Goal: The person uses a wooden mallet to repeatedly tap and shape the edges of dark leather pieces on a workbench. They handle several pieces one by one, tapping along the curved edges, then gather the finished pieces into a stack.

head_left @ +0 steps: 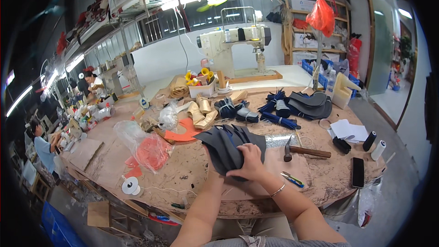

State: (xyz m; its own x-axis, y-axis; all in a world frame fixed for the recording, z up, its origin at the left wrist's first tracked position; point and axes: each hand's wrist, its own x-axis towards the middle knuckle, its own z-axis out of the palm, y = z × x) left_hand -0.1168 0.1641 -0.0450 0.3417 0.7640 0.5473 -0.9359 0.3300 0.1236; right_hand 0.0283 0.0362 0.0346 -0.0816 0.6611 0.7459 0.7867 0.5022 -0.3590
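Both forearms rise from the lower edge and meet at a stack of dark cut pieces (228, 144), soft flat shapes fanned out on the worn workbench (192, 174) just ahead of the body. The right hand (250, 162), a thin bangle at its wrist, lies on top of the stack with fingers curled over the near edge, pressing and gripping the pieces so the fan keeps together. The left hand is tucked under or behind the stack; how it grips cannot be told, though the forearm's angle suggests it props the pile from below. Tools sit within easy reach on the right: a hammer (304, 150) with a wooden handle lies just beside the stack, and small snips (292, 179) lie nearer the bench edge. Bundles of dark straps (238, 109) and tan pieces (201, 112) sit farther back, apparently sorted by colour. To the left a clear bag of orange pieces (148, 148) lies near a white tape roll (130, 185). A post-bed sewing machine (233, 43) stands at the far end
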